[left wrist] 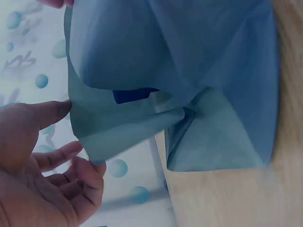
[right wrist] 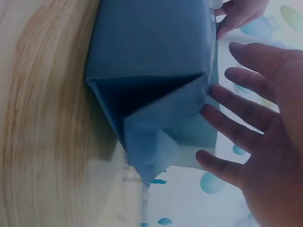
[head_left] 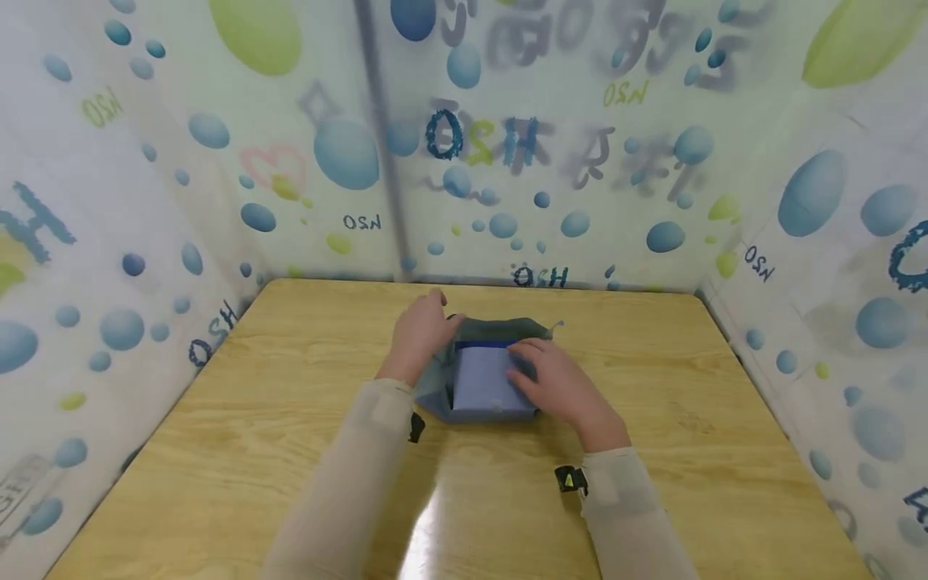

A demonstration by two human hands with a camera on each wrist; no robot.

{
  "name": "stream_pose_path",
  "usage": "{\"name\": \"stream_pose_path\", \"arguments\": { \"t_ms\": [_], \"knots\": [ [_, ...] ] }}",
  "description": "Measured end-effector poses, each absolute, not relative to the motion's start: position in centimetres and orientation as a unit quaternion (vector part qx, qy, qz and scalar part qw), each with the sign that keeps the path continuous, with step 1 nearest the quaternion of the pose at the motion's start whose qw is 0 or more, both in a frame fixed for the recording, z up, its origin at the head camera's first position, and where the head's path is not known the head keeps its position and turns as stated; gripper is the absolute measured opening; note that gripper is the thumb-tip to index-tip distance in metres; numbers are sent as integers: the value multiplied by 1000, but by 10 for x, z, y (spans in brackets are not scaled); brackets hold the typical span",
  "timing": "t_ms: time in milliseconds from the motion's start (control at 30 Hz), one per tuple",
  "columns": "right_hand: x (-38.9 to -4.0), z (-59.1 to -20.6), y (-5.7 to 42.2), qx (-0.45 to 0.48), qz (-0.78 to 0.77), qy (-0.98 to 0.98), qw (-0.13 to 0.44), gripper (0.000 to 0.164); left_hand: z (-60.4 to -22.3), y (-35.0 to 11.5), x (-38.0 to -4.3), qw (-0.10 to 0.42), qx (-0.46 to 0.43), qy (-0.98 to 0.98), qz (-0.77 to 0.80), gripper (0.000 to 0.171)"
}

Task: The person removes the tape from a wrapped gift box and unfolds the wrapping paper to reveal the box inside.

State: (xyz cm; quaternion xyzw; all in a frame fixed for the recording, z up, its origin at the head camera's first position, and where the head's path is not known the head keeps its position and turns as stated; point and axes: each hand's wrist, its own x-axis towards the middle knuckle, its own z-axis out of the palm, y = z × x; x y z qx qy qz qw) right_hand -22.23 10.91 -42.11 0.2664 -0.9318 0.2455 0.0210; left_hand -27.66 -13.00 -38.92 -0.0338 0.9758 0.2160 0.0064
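Observation:
A box [head_left: 487, 377] wrapped in blue-grey paper lies on the wooden table, with a strip of darker blue showing along its far side. Around it stands loose blue-grey wrapping paper [head_left: 500, 329], raised at the back and folded at both ends. My left hand [head_left: 423, 334] is at the paper's far left; its thumb and loosely bent fingers touch the edge of the raised flap [left wrist: 109, 132]. On the right, my right hand [head_left: 560, 385] reaches over the box with fingers spread. Its fingertips touch the folded end flap [right wrist: 163, 113], whose pointed corner sticks out.
The wooden table [head_left: 290, 451] runs back to a wall covering [head_left: 536, 201] printed with blue and green drops. Similar coverings flank both sides. A dark strap piece [head_left: 571, 479] sits at the right wrist.

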Motion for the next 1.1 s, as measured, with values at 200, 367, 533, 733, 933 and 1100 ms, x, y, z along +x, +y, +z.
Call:
{"name": "stream_pose_path", "arguments": {
  "t_ms": [200,367,533,733,933,1100],
  "knots": [
    [-214,-414,111,283,251,-925,42,37,-386,-128,-285,-4,-24,973,230,52],
    [-197,-398,120,310,247,-917,25,25,-382,-128,-286,-3,9,956,294,50],
    [-170,-387,128,355,211,-911,-26,16,-380,-134,-293,-10,67,946,316,43],
    [-133,-394,126,369,61,-926,-51,38,-380,-135,-290,-3,143,980,141,37],
    [-114,-409,123,314,7,-945,-94,82,-380,-129,-265,20,162,986,39,56],
    [-111,-422,130,261,24,-954,-145,99,-388,-134,-256,77,160,983,46,77]
  ]
}}
